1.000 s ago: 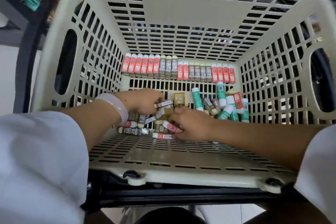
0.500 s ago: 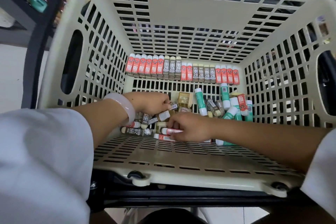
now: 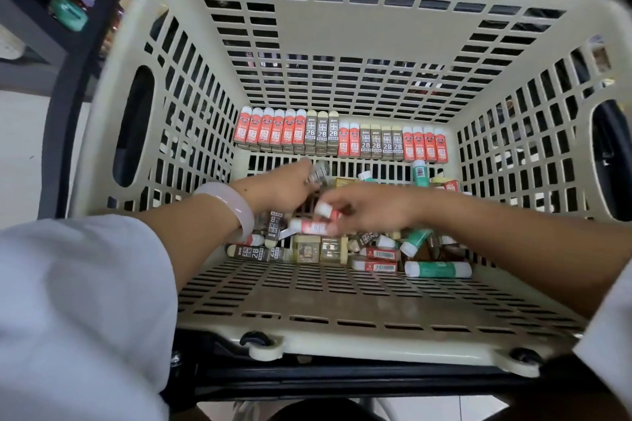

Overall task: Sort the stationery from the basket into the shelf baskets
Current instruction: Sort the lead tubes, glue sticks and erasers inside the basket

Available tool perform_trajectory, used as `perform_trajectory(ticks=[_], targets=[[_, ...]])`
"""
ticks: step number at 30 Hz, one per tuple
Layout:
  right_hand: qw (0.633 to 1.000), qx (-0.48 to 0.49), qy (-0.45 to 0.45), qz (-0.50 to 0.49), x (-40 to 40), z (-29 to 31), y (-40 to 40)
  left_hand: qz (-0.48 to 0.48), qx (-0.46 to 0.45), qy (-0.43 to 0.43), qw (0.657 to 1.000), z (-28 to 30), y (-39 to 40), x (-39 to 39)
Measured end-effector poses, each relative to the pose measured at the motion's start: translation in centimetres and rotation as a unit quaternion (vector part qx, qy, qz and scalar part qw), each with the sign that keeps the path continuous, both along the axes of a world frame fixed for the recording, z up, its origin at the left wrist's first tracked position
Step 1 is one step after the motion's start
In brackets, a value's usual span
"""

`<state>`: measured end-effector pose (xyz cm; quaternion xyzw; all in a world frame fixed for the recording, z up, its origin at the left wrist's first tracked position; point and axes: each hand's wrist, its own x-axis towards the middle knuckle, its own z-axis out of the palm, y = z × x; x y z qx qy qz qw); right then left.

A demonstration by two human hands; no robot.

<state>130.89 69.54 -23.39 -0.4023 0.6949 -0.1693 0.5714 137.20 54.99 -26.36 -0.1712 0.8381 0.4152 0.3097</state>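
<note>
Head view: a cream slotted basket (image 3: pixel 345 27) fills the frame, both forearms reaching down into it. The left hand (image 3: pixel 280 193), with a pale bangle (image 3: pixel 236 205) on its wrist, curls its fingers round a blurred grey eraser pack (image 3: pixel 318 174). The right hand (image 3: pixel 369 210) pinches red-and-white erasers (image 3: pixel 313 226) between thumb and fingers, just above the loose pile (image 3: pixel 342 249) of erasers, small tan boxes and green glue sticks (image 3: pixel 437 269) on the basket floor. A neat row of red and grey 2B erasers (image 3: pixel 340 140) stands upright against the far wall. White sleeves (image 3: pixel 78 311) cover both upper arms.
</note>
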Motion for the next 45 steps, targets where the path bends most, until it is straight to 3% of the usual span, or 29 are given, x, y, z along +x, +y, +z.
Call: perform_trajectory(ticks=[3,5,6,8,10,17,20,23,30,34,38,42,45], targets=[[0.981,-0.04,-0.001,-0.19,-2.6,1.0,-0.3,0.231,0.117,0.055,0.964,1.3,-0.8,-1.0],[0.952,-0.065,0.004,-0.299,-3.1,0.8,-0.3,0.379,0.262,0.055,0.886,2.0,-0.7,-1.5],[0.937,-0.074,0.003,-0.341,-3.0,0.6,-0.5,0.424,0.311,0.058,0.848,2.3,-0.6,-1.5],[0.91,-0.084,-0.007,-0.405,-2.4,0.1,-0.9,0.451,0.362,0.053,0.814,2.8,-0.3,-1.5],[0.897,-0.094,-0.01,-0.431,-1.7,-0.1,-1.4,0.444,0.37,0.042,0.815,3.0,0.0,-1.4],[0.922,-0.129,0.015,-0.364,-1.6,0.1,-2.1,0.456,0.276,0.051,0.844,2.6,-0.4,-1.4],[0.885,-0.153,0.002,-0.44,-3.0,-0.2,-2.5,0.458,0.253,0.071,0.849,2.6,-0.6,-1.5],[0.846,-0.101,0.1,-0.514,-4.8,-1.6,-3.3,0.461,0.243,0.076,0.85,2.6,-0.5,-1.5],[0.805,-0.054,0.194,-0.557,-5.4,-4.5,-5.5,0.465,0.228,0.077,0.852,2.3,-0.4,-1.4],[0.807,-0.06,0.16,-0.565,-5.5,-4.8,-5.0,0.47,0.239,0.077,0.847,2.3,-0.4,-1.4],[0.846,-0.087,0.205,-0.485,-4.8,-3.6,-3.9,0.455,0.256,0.095,0.848,2.4,-0.3,-1.4],[0.867,-0.148,-0.033,-0.475,-2.7,-2.0,-3.8,0.439,0.293,0.103,0.843,2.6,-0.2,-1.3],[0.845,-0.143,-0.067,-0.511,-2.8,-1.8,-3.6,0.44,0.296,0.091,0.843,2.3,-0.3,-1.4]])
